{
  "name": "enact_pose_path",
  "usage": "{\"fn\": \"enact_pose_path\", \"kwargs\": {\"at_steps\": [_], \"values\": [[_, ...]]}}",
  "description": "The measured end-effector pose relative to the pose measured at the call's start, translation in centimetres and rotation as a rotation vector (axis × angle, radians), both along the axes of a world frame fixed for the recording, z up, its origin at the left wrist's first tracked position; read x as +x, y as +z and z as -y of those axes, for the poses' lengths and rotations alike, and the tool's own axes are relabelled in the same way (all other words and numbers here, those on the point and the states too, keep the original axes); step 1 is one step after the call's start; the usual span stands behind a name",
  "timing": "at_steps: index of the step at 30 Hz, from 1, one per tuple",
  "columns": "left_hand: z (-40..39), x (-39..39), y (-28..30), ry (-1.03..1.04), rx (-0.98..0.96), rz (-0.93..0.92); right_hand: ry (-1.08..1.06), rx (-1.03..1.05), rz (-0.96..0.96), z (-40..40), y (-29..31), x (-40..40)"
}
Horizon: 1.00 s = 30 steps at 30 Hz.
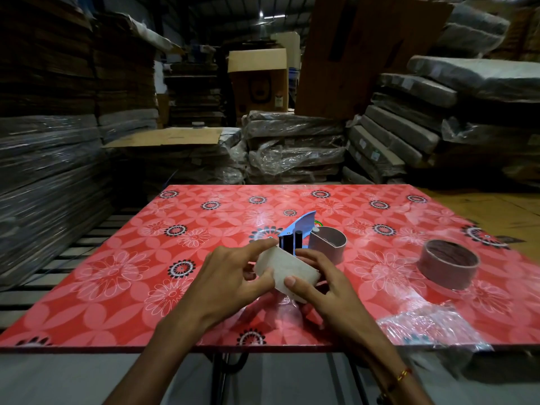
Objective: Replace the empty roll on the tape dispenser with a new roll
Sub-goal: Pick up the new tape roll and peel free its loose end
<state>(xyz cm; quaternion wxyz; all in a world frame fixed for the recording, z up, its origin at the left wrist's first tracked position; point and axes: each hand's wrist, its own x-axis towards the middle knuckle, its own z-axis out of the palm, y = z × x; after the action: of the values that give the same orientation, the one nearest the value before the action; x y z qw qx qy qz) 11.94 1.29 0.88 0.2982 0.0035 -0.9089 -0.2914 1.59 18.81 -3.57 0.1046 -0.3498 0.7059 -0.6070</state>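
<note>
New roll: a whitish, translucent roll of tape (285,268) held just above the desk (117,273), near its front edge, between both hands.
Left hand: the left hand (225,283) grips the roll's left side; the forefinger stretches along the top toward the dispenser, the thumb presses on the near face.
Right hand: the right hand (320,283) grips the roll's right side; the thumb lies on the near lower edge, the fingers curl over the far side.
Hands together: both are clamped on the same roll, close to each other, fingertips almost meeting across it.
Tape dispenser: a blue dispenser (298,233) with black rollers stands just beyond the hands, its blue plate pointing up and away; the left forefinger's tip is right beside its rollers, and whether they touch I cannot tell.
Empty roll on dispenser: a brown cardboard core (328,244) sits at the dispenser's right side, just behind the right hand's fingers.
Second core: another brown cardboard ring (448,267) lies flat on the desk, well apart to the right of the hands.
Wrapper: crumpled clear plastic (423,325) lies at the desk's front right, near the right wrist.
Desk cover: red with a flower pattern.
Wrist: a red and gold thread band (404,374) on the right wrist.
Background: stacks of flat cardboard (292,147) wrapped in plastic and cardboard boxes (258,80) behind the desk.
</note>
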Motion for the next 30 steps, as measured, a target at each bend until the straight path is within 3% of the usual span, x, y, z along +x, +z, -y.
{"fn": "enact_pose_path", "kwargs": {"at_steps": [20,30], "values": [[-0.8,-0.1,0.2,0.138,-0.052,0.012,-0.01,-0.01,-0.029,-0.1,-0.2,0.1],[-0.7,0.0,0.4,0.098,-0.047,0.03,0.017,-0.049,0.01,-0.2,0.0,0.2]]}}
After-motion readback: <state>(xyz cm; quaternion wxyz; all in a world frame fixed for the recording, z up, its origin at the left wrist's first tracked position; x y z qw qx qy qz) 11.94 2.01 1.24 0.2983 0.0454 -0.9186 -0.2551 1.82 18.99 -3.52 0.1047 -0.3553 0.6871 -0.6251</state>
